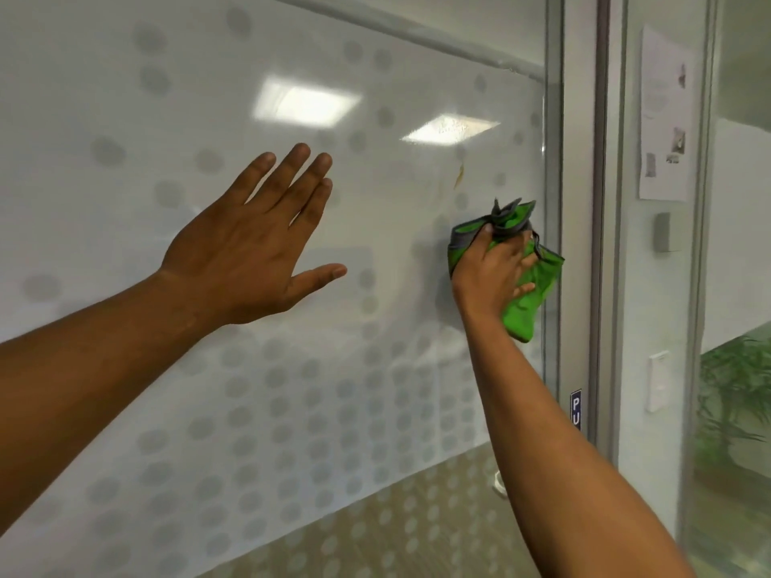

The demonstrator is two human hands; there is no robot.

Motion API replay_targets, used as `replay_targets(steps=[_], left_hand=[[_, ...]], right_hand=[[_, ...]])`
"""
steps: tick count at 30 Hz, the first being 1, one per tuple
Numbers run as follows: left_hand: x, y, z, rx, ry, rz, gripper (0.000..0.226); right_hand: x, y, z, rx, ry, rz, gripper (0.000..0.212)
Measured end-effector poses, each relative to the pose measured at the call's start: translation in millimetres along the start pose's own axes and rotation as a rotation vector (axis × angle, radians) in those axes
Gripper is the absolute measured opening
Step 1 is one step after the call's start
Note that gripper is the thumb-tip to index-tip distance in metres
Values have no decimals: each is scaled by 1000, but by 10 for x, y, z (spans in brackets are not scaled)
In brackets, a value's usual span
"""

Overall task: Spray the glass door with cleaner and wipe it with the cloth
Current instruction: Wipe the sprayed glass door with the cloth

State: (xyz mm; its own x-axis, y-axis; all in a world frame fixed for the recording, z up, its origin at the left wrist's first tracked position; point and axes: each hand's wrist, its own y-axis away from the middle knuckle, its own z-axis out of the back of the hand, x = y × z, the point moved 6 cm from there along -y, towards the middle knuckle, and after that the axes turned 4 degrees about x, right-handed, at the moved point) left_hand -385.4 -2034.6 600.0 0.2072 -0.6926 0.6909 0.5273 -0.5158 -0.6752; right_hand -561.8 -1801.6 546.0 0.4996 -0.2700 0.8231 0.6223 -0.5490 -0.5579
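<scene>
The glass door (175, 102) fills most of the head view, frosted with grey dots and reflecting two ceiling lights. My right hand (490, 273) grips a crumpled green cloth with grey trim (527, 304) and presses it against the glass near the door's right edge. A small yellowish smear (459, 175) sits on the glass just above the cloth. My left hand (254, 248) is raised in front of the glass at mid-height, fingers spread, holding nothing; whether it touches the glass I cannot tell. No spray bottle is in view.
The grey door frame (557, 202) runs vertically at the right, with a blue label (576, 408) low on it. Beyond it a glass side panel carries a paper notice (665, 118), a small grey box (666, 239) and a white switch (658, 381). A green plant (734, 402) shows behind.
</scene>
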Motion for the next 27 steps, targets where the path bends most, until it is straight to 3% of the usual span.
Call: replay_targets(steps=[6, 12, 15, 19, 25, 27], left_hand=[[-5, -2, -21, -14, 16, 2, 96], [9, 4, -25, 4, 20, 22, 96], [3, -1, -18, 11, 30, 29, 96], [1, -7, -28, 35, 36, 32, 96], [7, -9, -1, 17, 64, 26, 97], [23, 9, 34, 12, 70, 25, 96]], right_hand=[[338, 393, -131, 126, 41, 465, 62], [627, -230, -67, 59, 20, 123, 64], [874, -431, -119, 56, 29, 70, 65], [1132, -410, -169, 76, 29, 187, 64], [1194, 244, -324, 158, 176, 580, 62], [1130, 270, -318, 159, 206, 588, 62]])
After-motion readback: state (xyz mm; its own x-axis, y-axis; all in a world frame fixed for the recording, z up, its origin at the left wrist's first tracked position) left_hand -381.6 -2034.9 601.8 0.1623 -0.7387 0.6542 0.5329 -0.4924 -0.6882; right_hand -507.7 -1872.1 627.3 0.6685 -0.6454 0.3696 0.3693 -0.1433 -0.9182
